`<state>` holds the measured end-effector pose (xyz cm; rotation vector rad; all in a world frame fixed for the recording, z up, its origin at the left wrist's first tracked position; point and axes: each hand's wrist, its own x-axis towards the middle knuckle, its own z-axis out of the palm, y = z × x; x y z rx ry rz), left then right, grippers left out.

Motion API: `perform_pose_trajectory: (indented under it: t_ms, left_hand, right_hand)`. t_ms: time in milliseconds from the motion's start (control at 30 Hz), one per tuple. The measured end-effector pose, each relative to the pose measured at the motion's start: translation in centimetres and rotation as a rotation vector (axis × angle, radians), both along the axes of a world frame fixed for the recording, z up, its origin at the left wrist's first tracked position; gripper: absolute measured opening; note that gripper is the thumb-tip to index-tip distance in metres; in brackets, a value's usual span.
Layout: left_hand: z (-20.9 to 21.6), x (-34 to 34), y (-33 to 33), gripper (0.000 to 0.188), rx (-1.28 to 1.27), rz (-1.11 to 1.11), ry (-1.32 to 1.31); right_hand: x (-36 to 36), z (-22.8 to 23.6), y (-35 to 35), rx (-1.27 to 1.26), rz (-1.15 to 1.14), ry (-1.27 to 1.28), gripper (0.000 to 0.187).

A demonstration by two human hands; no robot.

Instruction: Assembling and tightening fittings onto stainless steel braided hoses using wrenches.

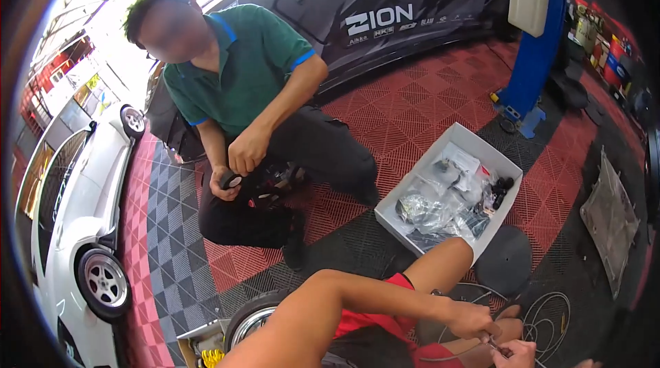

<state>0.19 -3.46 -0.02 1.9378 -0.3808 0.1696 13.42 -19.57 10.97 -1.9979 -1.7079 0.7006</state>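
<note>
My left hand (469, 319) reaches across from the lower middle and is closed in a pinch on the end of a thin grey hose (565, 313). Close against it, my right hand (517, 353) is also closed, at the lower edge. A small dark metallic piece (496, 348) shows between the two sets of fingers; its exact kind is too small to make out. Loose loops of the hose lie on the floor just beyond my hands and bare leg (440, 265).
A white box (387, 215) of bagged parts stands ahead, beside a round dark pad (504, 261). A crouching person (240, 72) holds a black round part (230, 180). Around are a dark car (385, 4), a blue post (533, 65), a white car (75, 182) and a loose wheel (251, 323).
</note>
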Motion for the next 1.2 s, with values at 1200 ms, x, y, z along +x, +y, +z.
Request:
perform_pose_trajectory:
  t_ms: [1200]
  left_hand:
    - [0.0,-1.4,0.8,0.013,-0.061,-0.012,-0.018]
  right_hand:
    - [-3.7,2.1,-0.9,-0.248,-0.046,-0.244,0.02]
